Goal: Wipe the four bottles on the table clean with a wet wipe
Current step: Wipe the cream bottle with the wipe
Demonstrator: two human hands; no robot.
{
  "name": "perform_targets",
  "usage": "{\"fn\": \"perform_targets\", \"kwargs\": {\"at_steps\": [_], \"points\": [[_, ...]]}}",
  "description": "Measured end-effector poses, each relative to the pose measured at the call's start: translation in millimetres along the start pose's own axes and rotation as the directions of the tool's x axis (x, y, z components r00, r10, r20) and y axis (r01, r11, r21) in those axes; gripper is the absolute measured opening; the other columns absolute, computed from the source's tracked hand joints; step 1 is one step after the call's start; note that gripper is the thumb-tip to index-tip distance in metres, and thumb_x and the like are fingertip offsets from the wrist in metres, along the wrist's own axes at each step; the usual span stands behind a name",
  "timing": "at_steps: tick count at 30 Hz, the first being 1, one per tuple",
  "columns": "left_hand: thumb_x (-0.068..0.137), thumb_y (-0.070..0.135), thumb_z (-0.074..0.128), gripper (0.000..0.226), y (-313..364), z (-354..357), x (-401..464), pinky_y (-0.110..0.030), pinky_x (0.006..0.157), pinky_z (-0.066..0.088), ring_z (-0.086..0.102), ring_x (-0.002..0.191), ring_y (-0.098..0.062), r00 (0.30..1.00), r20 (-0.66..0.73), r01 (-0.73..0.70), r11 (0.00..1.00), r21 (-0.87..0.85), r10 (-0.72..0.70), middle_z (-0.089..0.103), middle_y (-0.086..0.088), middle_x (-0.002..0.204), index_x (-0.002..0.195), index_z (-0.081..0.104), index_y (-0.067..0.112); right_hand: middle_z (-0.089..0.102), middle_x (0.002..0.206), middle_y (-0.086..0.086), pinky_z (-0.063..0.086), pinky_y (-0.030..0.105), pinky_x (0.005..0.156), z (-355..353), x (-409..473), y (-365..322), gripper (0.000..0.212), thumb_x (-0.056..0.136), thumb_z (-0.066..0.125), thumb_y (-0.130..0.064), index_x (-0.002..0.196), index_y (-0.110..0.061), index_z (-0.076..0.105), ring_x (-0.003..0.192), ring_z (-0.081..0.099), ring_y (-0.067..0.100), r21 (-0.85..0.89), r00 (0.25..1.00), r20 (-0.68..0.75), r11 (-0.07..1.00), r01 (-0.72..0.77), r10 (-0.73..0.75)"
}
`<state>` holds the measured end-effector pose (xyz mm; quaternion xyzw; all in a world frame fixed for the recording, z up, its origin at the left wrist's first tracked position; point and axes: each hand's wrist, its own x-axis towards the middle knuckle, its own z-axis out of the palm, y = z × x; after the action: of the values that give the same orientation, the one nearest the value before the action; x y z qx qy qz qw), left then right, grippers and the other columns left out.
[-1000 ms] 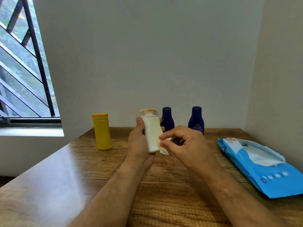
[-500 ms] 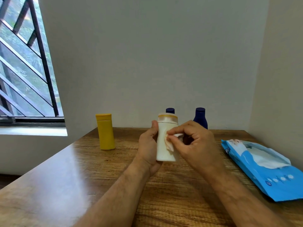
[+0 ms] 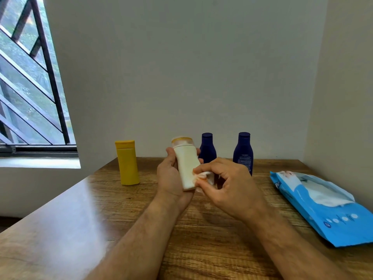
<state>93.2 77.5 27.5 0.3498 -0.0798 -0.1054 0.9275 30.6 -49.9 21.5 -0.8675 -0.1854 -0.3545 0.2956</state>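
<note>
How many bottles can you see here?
4: a yellow bottle standing at the left, a cream bottle held in the left hand, and two dark blue bottles standing behind the hands by the wall.

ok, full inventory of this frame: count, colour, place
cream bottle: 1, off-white with pale orange cap, held above the table, tilted
wet wipe: 1, white, pressed to the cream bottle's lower right side
yellow bottle: 1, yellow, upright, back left of table
blue bottles: 2, dark blue, upright, back centre near the wall
wipes pack: 1, light blue, open, lying flat at right
table: 1, brown wood grain
window: 1, dark bars, far left
left hand: grips the cream bottle
right hand: pinches the wet wipe
</note>
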Motion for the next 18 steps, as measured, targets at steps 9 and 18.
{"fn": "perform_targets", "kwargs": {"at_steps": [9,18], "points": [[0.102,0.052,0.037,0.055,-5,9,-14,-0.04,0.079,0.053,0.068,0.081,-0.027,0.996,0.086,-0.011,0.96,0.278,-0.013,0.074,-0.014,0.09,0.107,0.07,0.008,0.064,0.101,-0.019,0.048,0.003,0.074,-3,2,5,0.028,0.085,0.072,-0.026,0.113,-0.027,0.069,0.1,0.057,-0.012,0.196,0.965,-0.209,0.973,-0.119,0.16],[0.103,0.055,0.035,0.059,6,4,-3,-0.037,0.065,0.053,0.06,0.068,-0.022,0.995,-0.017,-0.1,0.995,0.028,0.1,0.067,-0.013,0.085,0.1,0.066,0.005,0.068,0.107,-0.017,0.05,0.011,0.087,3,1,0,0.024,0.086,0.071,-0.025,0.108,-0.035,0.072,0.101,0.06,-0.004,0.121,0.995,0.035,0.988,-0.093,0.09]]}}
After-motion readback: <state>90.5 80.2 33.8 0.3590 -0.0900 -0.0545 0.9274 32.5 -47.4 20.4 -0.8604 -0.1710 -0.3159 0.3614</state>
